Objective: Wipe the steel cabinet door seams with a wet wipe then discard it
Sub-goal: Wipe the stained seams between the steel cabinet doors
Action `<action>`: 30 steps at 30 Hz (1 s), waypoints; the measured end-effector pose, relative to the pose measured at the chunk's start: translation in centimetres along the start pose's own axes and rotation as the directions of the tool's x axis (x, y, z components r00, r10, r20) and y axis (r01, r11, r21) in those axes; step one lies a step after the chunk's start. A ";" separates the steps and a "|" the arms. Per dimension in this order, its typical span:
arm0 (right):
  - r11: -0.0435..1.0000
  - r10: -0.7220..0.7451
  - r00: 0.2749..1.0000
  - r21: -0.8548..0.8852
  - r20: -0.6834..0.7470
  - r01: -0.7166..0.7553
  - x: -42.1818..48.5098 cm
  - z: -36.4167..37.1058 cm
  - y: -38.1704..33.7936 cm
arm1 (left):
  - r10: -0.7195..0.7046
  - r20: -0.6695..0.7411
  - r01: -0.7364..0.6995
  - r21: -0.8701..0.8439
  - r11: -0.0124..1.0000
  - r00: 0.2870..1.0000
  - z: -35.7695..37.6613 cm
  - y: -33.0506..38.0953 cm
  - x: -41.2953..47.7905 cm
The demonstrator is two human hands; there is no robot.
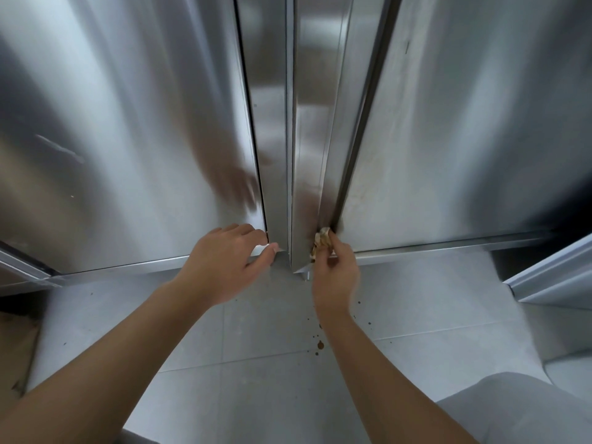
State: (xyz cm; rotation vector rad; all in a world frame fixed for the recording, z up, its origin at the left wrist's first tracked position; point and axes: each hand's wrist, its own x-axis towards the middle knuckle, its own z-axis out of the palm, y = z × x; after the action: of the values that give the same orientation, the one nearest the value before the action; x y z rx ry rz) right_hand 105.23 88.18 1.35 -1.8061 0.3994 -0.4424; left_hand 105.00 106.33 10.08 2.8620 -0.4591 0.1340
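Wet wipe [323,241] pinched by right hand [336,277] fingers [341,249], against cabinet door seam [339,206].

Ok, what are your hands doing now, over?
Right hand pinching dirty wipe at right door seam bottom. Left hand gripping left door corner. Seam path unblocked; brown drips on floor.

Left cabinet door [128,123] and right cabinet door [464,123]: silver-grey brushed steel with vertical light/dark sheen bands, and the seam [355,155] by the right one is near black. Wet wipe [322,240] is off-white mottled brown-tan (patchy, not uniform). Floor tiles [256,331] are pale grey with thin pale grout lines and scattered dark-brown spots [319,345]; trouser knee [512,408] is light grey.
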 end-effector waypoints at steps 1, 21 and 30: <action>0.999 -0.048 0.998 0.018 -0.029 0.049 0.2 0.0 -0.7 | -0.001 -0.005 0.001 -0.009 1.000 1.000 0.0 0.0 0.1; 0.956 0.189 0.953 -0.265 0.235 -0.124 0.6 0.1 2.1 | -0.013 0.018 0.013 0.022 1.000 1.000 0.1 0.1 -0.2; 0.992 0.128 0.965 -0.029 0.230 -0.125 2.9 -1.9 -3.8 | 0.003 -0.015 -0.003 0.007 1.000 1.000 -0.6 0.5 0.4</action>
State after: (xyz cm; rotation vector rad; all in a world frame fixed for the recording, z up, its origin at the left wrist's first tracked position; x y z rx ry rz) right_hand 106.99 86.24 5.74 -1.8097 0.3525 -0.1372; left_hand 105.17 105.87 10.84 2.8650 -0.4605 0.1583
